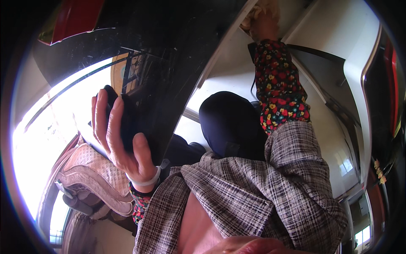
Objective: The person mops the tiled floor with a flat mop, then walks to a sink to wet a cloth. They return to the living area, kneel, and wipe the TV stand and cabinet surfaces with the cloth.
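Note:
My left hand (123, 136) rests with its fingers apart on a glossy black surface (177, 63), where a dark reflection shows below it. A pale band circles that wrist. Far ahead, my right hand (265, 27) is closed on a crumpled beige cloth (253, 16), against a pale surface beyond the black one's edge. Its fingers are partly hidden by the cloth and the back of the hand. The right arm reaches out in a floral sleeve (280, 82) under a checked jacket (295, 143).
My dark-clad knee (231, 120) is between the black surface and the right arm. A red object (76, 22) lies at the upper left. A padded, quilted seat (95, 168) stands at the left. Along the right is a white curved panel (355, 73) with a metallic edge.

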Action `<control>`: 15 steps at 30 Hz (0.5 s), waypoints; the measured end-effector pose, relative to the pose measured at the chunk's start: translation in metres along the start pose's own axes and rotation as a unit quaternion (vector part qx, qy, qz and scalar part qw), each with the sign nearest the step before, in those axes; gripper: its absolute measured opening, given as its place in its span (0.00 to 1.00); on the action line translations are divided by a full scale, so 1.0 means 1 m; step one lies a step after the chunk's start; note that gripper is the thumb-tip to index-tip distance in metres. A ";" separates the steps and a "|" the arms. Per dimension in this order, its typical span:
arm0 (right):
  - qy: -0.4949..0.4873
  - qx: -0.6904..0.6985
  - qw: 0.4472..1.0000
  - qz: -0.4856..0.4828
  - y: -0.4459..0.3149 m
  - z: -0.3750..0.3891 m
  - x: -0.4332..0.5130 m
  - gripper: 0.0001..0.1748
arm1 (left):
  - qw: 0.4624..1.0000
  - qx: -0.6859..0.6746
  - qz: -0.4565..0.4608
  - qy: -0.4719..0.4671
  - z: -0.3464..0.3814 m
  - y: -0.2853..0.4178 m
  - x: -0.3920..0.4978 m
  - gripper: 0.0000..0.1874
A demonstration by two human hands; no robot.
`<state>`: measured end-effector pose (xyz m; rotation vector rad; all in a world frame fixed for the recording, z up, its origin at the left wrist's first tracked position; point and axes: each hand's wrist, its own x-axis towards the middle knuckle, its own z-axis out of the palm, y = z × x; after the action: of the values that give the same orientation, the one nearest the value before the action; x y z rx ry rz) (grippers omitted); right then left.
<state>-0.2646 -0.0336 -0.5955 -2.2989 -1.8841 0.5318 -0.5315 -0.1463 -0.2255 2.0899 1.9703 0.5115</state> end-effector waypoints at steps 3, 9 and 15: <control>0.043 -0.048 0.994 -0.092 -0.018 0.015 -0.057 0.25 | 1.000 -0.002 0.002 0.009 -0.011 -0.015 -0.011 0.27; -0.274 0.311 0.848 -0.329 -0.008 -0.074 -0.143 0.14 | 0.995 0.077 0.025 -0.053 -0.053 0.048 0.043 0.26; 0.092 0.340 0.936 -0.026 0.034 -0.276 0.019 0.24 | 0.996 0.066 0.030 -0.042 -0.078 0.184 0.136 0.26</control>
<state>-0.1358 0.0120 -0.3525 -1.7647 -1.3740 0.7790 -0.3887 -0.0309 -0.0690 2.2169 1.9481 0.3061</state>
